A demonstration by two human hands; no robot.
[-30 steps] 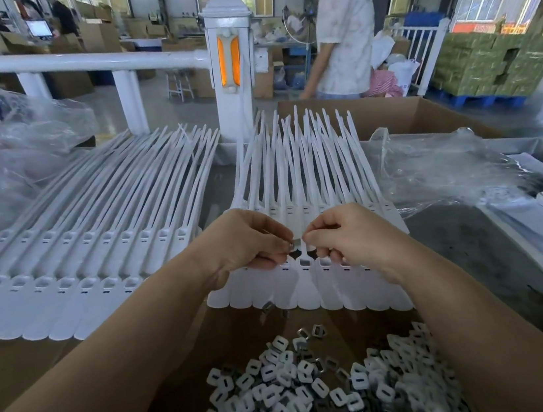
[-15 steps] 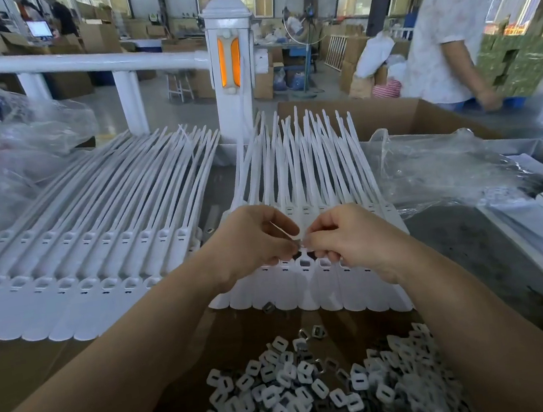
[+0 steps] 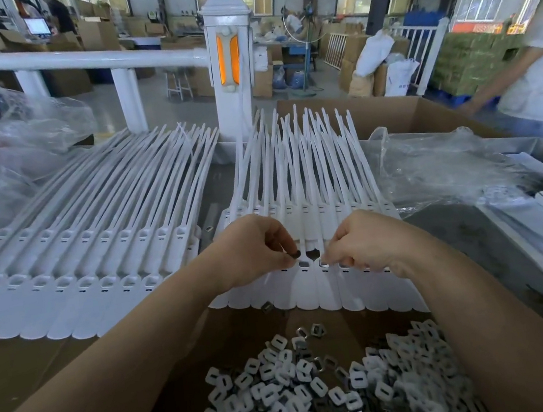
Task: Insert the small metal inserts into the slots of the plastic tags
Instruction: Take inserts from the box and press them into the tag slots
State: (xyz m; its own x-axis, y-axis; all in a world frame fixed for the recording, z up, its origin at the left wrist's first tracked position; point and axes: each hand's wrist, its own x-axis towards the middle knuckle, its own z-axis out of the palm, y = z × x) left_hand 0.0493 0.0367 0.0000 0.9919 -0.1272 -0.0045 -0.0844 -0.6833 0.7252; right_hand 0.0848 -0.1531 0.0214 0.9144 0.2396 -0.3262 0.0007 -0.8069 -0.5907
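Note:
Two fans of white plastic tags lie on the bench: a left batch (image 3: 74, 266) and a right batch (image 3: 317, 199) with long tails pointing away. Over the heads of the right batch, my left hand (image 3: 252, 253) pinches a small dark metal insert (image 3: 294, 255) just above an empty tag slot (image 3: 304, 264). My right hand (image 3: 361, 245) has its fingers curled down onto the neighbouring tag head at its slot (image 3: 322, 263); whether it holds an insert is hidden. A heap of loose inserts (image 3: 322, 392) lies in front of me between my forearms.
A cardboard sheet (image 3: 26, 373) covers the bench under the tags. Crumpled clear plastic bags (image 3: 448, 172) lie right and left. An open carton (image 3: 400, 116) stands behind the right batch. A white railing post (image 3: 232, 65) rises at the back. A person (image 3: 542, 73) stands at far right.
My hands have drawn slightly apart, uncovering tag slots between them, and the insert now shows at my left fingertips. The person in the background has walked from the middle to the far right.

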